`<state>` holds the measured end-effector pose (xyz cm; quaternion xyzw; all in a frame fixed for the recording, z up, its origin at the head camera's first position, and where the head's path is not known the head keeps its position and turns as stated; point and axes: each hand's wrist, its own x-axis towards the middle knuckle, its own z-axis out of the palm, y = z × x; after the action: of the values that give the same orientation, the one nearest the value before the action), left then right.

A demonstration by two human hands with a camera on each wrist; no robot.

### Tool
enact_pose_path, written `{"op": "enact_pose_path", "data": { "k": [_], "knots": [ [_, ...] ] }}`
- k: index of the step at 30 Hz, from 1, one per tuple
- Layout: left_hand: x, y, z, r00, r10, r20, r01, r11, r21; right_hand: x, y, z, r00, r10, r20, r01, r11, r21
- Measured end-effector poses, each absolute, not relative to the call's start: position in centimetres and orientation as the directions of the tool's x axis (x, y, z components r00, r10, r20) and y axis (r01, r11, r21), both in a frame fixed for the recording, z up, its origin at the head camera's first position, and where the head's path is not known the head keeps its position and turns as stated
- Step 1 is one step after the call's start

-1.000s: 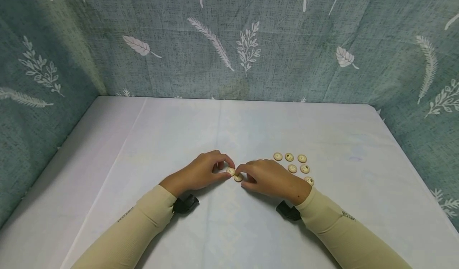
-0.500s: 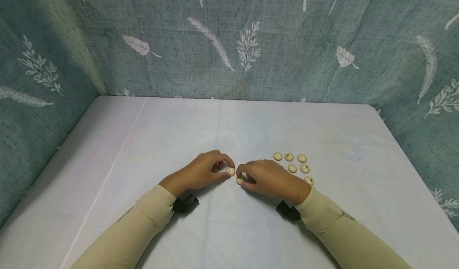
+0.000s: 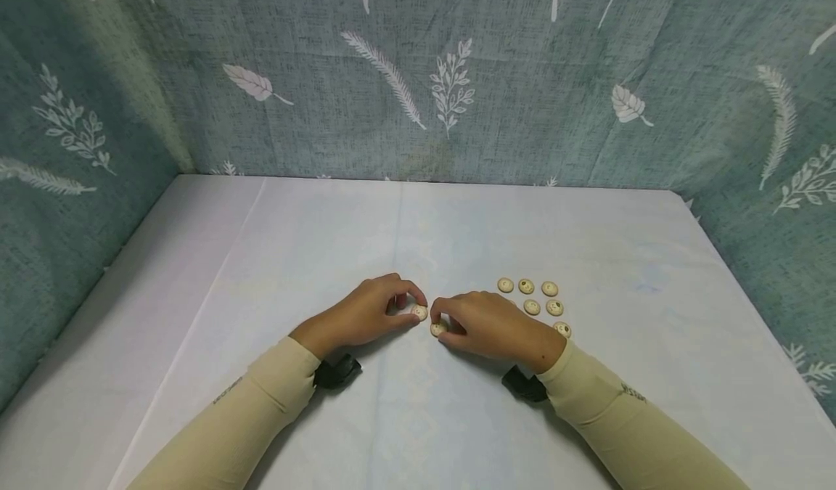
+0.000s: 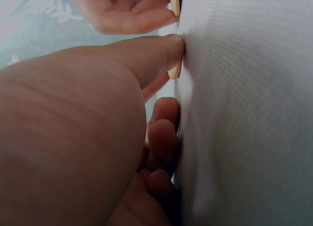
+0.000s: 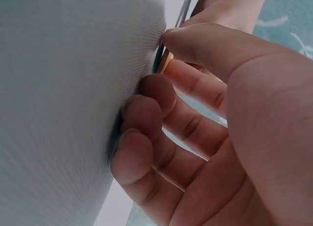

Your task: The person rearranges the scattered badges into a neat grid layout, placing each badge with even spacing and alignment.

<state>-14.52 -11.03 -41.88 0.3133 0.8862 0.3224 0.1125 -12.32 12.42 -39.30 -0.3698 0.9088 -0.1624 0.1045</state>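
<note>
Near the middle of the white table, my left hand (image 3: 375,310) pinches a small round wooden disc (image 3: 420,313) between thumb and index finger, its dark markings facing up. Just to the right, my right hand (image 3: 491,323) holds a second wooden disc (image 3: 437,328) by its edge, partly covered by the fingers. A narrow gap separates the two discs. In the left wrist view, the left thumb (image 4: 168,49) presses at a disc's edge (image 4: 173,72) right by the cloth. From the right wrist, the thin disc (image 5: 166,61) shows between thumb and index finger.
Several more wooden discs (image 3: 526,286) lie in loose rows to the right, behind the right hand; the nearest one (image 3: 562,329) sits by the wrist. A white cloth covers the table (image 3: 326,221). Leaf-patterned green curtains (image 3: 326,134) rise at its back and sides.
The right hand's disc has shifted slightly right and toward the person, away from the left one; its thumb and index finger have closed on it. The left hand stays almost still.
</note>
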Motion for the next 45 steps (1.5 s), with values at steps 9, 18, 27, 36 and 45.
{"op": "enact_pose_path", "data": {
  "k": [9, 18, 27, 36, 45],
  "knots": [
    [-14.45, -11.00, -41.94, -0.787, 0.616, -0.015, 0.466, 0.610, 0.641, -12.32, 12.38, -39.54, -0.710, -0.701, -0.071, -0.634, 0.680, -0.368],
    [-14.47, -10.98, -41.92, -0.791, 0.611, -0.019, 0.456, 0.611, 0.647, -12.26, 12.34, -39.41, -0.714, -0.695, -0.091, -0.620, 0.687, -0.378],
    [-14.46, -10.88, -41.78, -0.791, 0.612, -0.010, 0.460, 0.605, 0.650, -12.23, 12.31, -39.56, -0.725, -0.681, -0.102, -0.608, 0.702, -0.370],
    [-14.57, -10.91, -42.02, -0.791, 0.611, -0.009, 0.462, 0.608, 0.645, -12.19, 12.34, -39.51, -0.724, -0.684, -0.095, -0.614, 0.701, -0.362],
    [-14.53, -10.91, -42.04, -0.789, 0.614, 0.009, 0.474, 0.599, 0.645, -12.21, 12.39, -39.43, -0.718, -0.688, -0.102, -0.618, 0.699, -0.361]
  ]
}}
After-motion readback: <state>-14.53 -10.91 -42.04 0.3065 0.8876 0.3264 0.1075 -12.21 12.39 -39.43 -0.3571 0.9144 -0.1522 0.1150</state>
